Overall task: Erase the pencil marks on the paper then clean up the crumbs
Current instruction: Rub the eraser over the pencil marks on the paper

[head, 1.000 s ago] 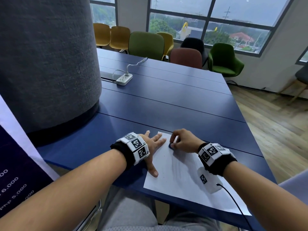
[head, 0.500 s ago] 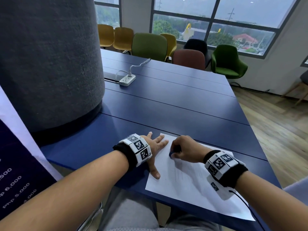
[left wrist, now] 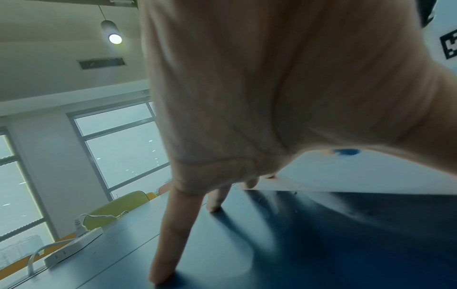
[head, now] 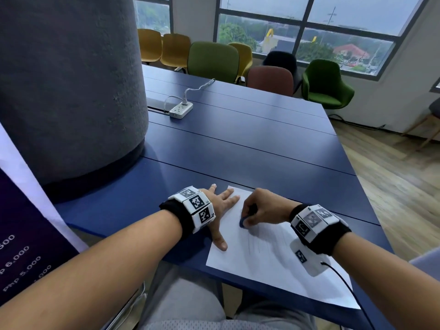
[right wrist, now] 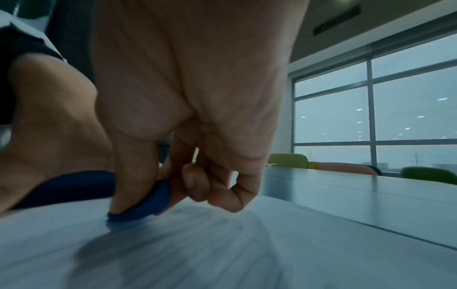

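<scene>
The right hand (head: 264, 208) pinches a blue eraser (head: 243, 222) between thumb and curled fingers, the eraser sticking out below the grip and pressed with its lower edge on the paper (head: 269, 263). In the right wrist view the eraser (right wrist: 146, 201) is a flat rounded piece standing on edge, tilted, its long axis slanting from under the thumb up toward the fingers. It sits on the paper's far left part, just beside the left hand. Faint pencil marks (head: 259, 246) streak the paper nearer the person from the eraser. The left hand (head: 220, 210) lies flat with fingers spread, thumb and fingertips on the paper's left edge, palm on the blue tabletop (head: 250, 148). The paper's long axis runs from the far left corner toward the near right, its near corner overhanging the tabletop edge.
</scene>
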